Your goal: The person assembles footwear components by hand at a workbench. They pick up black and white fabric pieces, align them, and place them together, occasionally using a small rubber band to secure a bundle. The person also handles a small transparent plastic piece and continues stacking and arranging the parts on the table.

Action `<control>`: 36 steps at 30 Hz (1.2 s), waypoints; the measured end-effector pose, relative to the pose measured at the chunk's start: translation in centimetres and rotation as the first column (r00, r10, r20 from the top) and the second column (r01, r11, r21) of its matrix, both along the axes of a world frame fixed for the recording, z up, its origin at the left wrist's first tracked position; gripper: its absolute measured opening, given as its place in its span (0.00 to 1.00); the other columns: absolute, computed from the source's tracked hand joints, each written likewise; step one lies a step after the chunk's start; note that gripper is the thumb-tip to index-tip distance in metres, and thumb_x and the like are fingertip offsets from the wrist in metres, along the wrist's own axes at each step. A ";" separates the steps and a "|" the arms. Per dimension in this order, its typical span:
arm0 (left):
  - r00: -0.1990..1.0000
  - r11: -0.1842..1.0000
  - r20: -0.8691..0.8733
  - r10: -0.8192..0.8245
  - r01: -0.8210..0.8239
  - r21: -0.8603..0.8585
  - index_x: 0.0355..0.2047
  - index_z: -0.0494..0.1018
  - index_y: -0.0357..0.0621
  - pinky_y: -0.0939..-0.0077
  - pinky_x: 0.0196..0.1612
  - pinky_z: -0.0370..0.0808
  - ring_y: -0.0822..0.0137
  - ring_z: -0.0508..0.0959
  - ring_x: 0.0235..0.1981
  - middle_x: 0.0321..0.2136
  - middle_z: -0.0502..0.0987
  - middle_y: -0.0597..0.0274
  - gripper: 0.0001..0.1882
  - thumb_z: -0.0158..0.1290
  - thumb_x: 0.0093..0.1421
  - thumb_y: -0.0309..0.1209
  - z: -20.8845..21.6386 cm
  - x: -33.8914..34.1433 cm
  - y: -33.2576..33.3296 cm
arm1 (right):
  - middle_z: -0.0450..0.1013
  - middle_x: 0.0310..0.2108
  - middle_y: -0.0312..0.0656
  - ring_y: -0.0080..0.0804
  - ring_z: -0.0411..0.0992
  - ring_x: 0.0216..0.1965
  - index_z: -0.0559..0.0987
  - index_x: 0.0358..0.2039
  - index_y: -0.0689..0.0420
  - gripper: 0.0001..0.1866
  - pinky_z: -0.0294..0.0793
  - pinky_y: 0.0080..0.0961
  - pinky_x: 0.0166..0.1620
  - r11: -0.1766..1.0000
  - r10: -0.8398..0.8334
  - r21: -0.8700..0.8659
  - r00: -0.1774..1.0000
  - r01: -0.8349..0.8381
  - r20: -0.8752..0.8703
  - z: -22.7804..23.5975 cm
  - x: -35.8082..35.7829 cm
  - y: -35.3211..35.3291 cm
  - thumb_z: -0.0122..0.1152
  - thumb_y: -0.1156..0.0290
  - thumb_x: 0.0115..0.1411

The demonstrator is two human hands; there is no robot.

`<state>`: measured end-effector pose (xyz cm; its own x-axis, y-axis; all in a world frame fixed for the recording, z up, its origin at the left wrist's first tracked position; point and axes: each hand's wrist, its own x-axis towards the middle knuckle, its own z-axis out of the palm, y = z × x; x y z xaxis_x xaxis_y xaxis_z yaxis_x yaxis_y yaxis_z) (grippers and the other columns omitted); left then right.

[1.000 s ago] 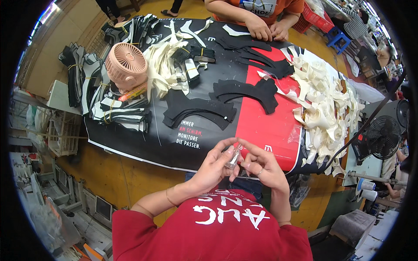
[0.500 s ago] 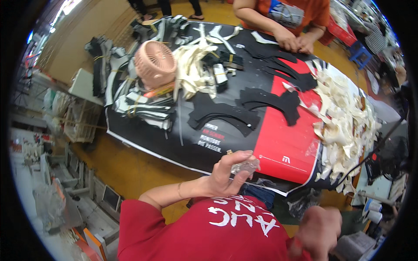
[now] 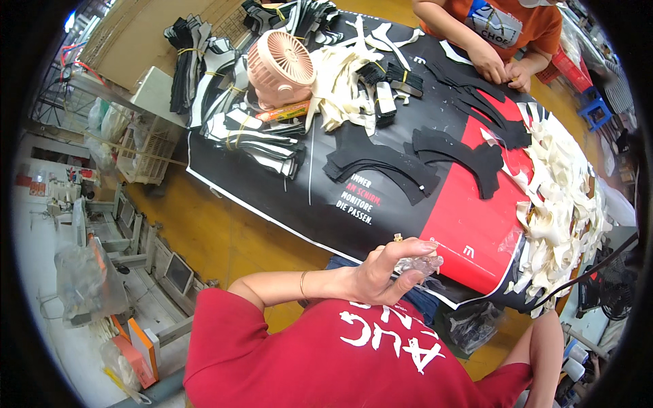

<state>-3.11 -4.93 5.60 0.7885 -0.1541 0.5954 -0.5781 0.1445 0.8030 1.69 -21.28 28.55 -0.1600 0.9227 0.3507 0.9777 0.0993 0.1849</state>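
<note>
My left hand [image 3: 391, 272] is raised just off the near edge of the table. Its thumb and fingers are closed around a small clear, bottle-like object [image 3: 420, 264], partly covered by the fingers. A bare right arm [image 3: 544, 347] is bent at the lower right, its elbow up, and the hand itself is outside the picture. On the table beyond my left hand lie stacks of curved black fabric pieces [image 3: 381, 163], and another black stack [image 3: 462, 155] lies partly on the red area.
A pink fan [image 3: 280, 68] stands at the far left among tied bundles of black-and-white strips [image 3: 255, 144]. Cream pieces [image 3: 347, 81] lie beside it. More cream pieces [image 3: 561, 211] are heaped along the right edge. Opposite, a co-worker's hands [image 3: 507, 71] meet over the table.
My right hand, blurred at the lower right before, has left the picture, and that elbow has come up. My left hand still holds the clear object. The view has shifted.
</note>
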 end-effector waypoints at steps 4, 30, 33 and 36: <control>0.999 0.999 0.030 -0.031 0.032 -0.020 0.62 0.49 0.42 0.77 0.30 0.76 0.70 0.75 0.29 0.40 0.73 0.41 0.23 0.43 0.70 0.25 0.2 0.3 -0.4 | 0.69 0.20 0.37 0.29 0.66 0.18 0.75 0.54 0.67 0.26 0.66 0.25 0.25 1.000 0.015 -0.010 1.000 -0.015 -0.003 0.3 0.1 0.3 0.61 0.79 0.51; 0.677 0.879 -0.630 -0.380 0.050 -0.475 0.68 0.43 0.44 0.80 0.27 0.73 0.72 0.75 0.26 0.38 0.72 0.56 0.28 0.39 0.73 0.32 2.1 0.6 0.5 | 0.67 0.20 0.36 0.22 0.65 0.18 0.63 0.67 0.61 0.35 0.68 0.20 0.26 0.813 -0.257 -0.189 0.049 0.551 -0.965 -17.2 -0.2 -2.0 0.58 0.81 0.57; 0.603 0.881 -0.690 -0.399 0.043 -0.471 0.69 0.43 0.45 0.81 0.26 0.72 0.72 0.74 0.24 0.37 0.72 0.56 0.28 0.39 0.74 0.34 2.2 0.8 0.8 | 0.66 0.21 0.35 0.19 0.63 0.18 0.63 0.67 0.58 0.35 0.67 0.21 0.26 0.830 -0.209 -0.239 -0.117 0.503 -0.971 -18.0 -0.2 -2.3 0.57 0.80 0.58; 0.283 0.661 -0.671 -0.685 -0.146 -0.736 0.66 0.54 0.44 0.82 0.25 0.68 0.74 0.71 0.24 0.36 0.73 0.57 0.24 0.39 0.74 0.37 2.3 1.0 1.7 | 0.66 0.21 0.31 0.18 0.63 0.22 0.61 0.68 0.60 0.35 0.65 0.19 0.30 0.872 -0.039 -0.240 -0.430 0.426 -0.902 -19.1 -0.1 -2.3 0.54 0.79 0.58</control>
